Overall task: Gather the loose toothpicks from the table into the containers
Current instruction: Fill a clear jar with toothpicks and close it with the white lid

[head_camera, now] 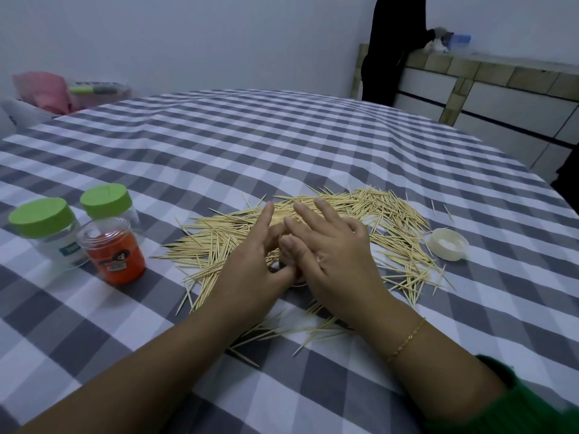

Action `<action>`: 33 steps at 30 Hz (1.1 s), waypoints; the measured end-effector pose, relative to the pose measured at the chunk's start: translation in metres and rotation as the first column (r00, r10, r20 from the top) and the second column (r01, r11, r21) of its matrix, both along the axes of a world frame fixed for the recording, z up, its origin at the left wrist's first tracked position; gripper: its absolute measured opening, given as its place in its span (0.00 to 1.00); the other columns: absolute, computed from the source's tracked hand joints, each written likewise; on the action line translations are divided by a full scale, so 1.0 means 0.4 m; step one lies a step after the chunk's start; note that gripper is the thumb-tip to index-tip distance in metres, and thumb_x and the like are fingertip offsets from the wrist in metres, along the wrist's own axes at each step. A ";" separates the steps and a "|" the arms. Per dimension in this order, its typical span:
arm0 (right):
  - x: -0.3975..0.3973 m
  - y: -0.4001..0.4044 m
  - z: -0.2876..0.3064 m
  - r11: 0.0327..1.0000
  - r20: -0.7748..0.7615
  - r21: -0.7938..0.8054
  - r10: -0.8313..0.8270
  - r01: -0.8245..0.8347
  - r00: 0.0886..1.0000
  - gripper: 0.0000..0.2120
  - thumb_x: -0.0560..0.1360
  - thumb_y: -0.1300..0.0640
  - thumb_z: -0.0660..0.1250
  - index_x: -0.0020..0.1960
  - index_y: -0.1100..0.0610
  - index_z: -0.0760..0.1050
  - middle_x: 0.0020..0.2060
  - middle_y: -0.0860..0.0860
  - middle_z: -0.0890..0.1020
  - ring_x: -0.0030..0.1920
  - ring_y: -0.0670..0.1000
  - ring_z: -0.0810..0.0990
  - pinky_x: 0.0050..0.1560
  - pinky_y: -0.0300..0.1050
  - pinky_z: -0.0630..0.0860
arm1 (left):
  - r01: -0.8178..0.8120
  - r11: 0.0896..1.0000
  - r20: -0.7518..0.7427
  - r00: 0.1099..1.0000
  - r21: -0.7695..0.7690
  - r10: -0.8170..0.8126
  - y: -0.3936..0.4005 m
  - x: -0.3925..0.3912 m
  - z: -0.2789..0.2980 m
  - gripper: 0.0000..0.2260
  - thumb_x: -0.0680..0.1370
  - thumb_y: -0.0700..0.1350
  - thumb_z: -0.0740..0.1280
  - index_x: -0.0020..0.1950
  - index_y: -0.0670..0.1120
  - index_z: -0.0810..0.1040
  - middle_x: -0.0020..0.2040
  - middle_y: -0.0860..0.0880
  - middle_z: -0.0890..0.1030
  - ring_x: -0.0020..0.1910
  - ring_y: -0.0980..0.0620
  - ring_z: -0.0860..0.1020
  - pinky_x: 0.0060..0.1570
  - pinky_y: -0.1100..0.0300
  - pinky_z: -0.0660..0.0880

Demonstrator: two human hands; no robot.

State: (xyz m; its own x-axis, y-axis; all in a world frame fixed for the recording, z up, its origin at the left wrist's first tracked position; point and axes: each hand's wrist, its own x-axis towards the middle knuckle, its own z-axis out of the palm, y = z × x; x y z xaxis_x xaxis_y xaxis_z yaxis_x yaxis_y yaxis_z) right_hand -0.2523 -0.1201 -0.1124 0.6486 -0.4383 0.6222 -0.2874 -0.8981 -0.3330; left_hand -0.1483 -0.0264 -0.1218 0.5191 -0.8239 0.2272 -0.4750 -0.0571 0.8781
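Observation:
Loose toothpicks (388,214) lie in a wide pile on the checked tablecloth (282,136), with more near my wrists. My left hand (250,264) and my right hand (332,245) meet in the middle of the pile. My left hand wraps around a small container (297,279) that is mostly hidden, with only a reddish edge showing. My right thumb and index finger pinch a small bunch of toothpicks right over it, while the other fingers are spread. An orange container (114,250) without a lid stands at the left.
Two clear jars with green lids (44,227) (106,202) stand behind the orange container. A loose white lid (448,244) lies at the pile's right edge. Pink bags (47,89) sit at the far left. A person in black (391,48) stands at a counter behind.

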 end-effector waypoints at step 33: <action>-0.036 -0.030 0.049 0.930 0.082 0.344 0.107 -0.129 0.991 0.19 0.75 0.38 0.50 0.38 0.42 0.77 0.48 0.36 0.75 0.58 0.41 0.71 0.62 0.60 0.63 | 0.107 0.993 0.049 0.993 -0.052 -0.104 0.012 -0.010 0.015 0.43 0.68 0.46 0.75 0.70 0.66 0.50 0.57 0.74 0.74 0.62 0.69 0.71 0.61 0.64 0.70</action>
State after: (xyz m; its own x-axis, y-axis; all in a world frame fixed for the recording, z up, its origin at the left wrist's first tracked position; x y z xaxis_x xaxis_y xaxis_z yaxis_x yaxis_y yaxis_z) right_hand -0.2666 -0.1323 -0.0929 0.6747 -0.5569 0.4844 -0.1556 -0.7489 -0.6442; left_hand -0.1524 -0.0218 -0.1159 0.4180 -0.8592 0.2951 -0.5161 0.0427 0.8555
